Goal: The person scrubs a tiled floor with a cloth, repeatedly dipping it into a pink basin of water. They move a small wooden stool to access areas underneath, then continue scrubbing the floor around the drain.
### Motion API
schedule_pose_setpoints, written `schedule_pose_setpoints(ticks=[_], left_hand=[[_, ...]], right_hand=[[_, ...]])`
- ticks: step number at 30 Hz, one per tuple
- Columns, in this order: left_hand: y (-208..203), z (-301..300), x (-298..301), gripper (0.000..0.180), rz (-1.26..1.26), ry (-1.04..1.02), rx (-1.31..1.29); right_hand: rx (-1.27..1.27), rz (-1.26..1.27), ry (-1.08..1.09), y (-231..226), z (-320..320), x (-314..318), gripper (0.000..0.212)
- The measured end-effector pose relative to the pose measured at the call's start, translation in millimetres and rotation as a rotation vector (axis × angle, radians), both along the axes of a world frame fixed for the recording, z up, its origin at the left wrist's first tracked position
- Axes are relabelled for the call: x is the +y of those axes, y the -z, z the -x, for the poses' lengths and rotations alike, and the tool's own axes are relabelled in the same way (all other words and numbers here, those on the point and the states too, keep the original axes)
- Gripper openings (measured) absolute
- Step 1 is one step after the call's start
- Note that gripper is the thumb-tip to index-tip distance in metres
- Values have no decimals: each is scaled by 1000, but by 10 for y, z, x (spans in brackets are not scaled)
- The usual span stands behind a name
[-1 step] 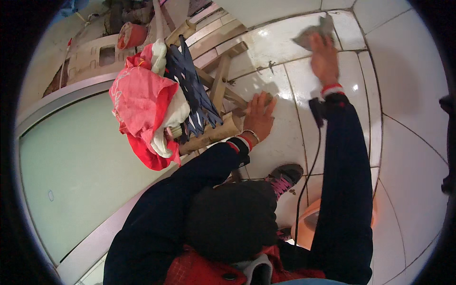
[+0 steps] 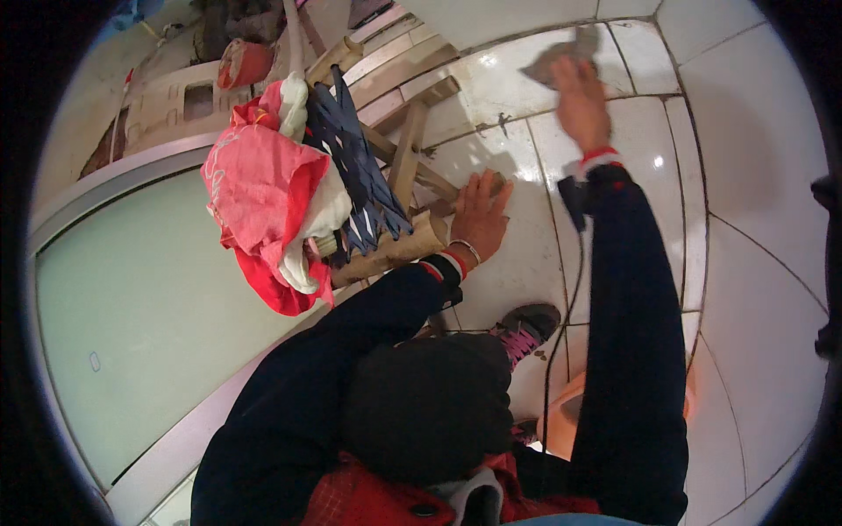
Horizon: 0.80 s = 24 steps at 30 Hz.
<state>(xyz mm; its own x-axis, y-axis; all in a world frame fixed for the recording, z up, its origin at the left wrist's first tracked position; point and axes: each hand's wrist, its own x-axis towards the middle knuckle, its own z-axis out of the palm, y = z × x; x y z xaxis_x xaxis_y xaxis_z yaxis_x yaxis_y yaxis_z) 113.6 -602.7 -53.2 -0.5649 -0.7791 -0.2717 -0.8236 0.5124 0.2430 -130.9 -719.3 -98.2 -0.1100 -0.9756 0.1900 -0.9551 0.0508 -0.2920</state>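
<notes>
At the far right of the tiled floor point(image 2: 605, 140), a grey, dirty-looking cloth point(image 2: 561, 54) lies under the fingers of my right hand point(image 2: 583, 105). That hand presses the cloth against the wet, shiny tiles. My left hand point(image 2: 480, 217) rests flat on the floor with its fingers stretched forward. Beside it stands a folding stool with wooden legs point(image 2: 405, 158) and a dark woven strap seat point(image 2: 346, 149). Red and white clothing point(image 2: 263, 175) is draped over the stool, with a brush head point(image 2: 323, 245) showing at its lower edge.
A pale green glass panel point(image 2: 158, 316) in a metal frame fills the left. Tiled walls bound the floor at the far side and right. An orange basin point(image 2: 570, 412) sits partly behind my right arm. A reddish pot point(image 2: 243, 65) lies beyond the clothing. My shoe point(image 2: 531, 329) is between my arms.
My right hand and the grey cloth have slid slightly to the left over the tiles. The left hand stays in place.
</notes>
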Motion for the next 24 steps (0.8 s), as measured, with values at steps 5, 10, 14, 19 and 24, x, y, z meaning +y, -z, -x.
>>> schedule_pose_setpoints(ticks=[5, 10, 14, 19, 24], left_hand=[[40, 33, -13, 60, 39, 6, -28], [180, -102, -133, 59, 5, -94, -50], [209, -379, -352, 61, 191, -34, 19], [188, -649, -419, 60, 182, -23, 97], [187, -740, -438, 51, 158, -22, 109]], right_hand=[[-25, 69, -332, 28, -1035, -143, 42], [-211, 81, -612, 105, -772, 623, 33], [-173, 57, -538, 88, 2, 1142, 34], [292, -168, -21, 28, 971, 821, 53], [206, -106, 248, 251, 549, 241, 60]])
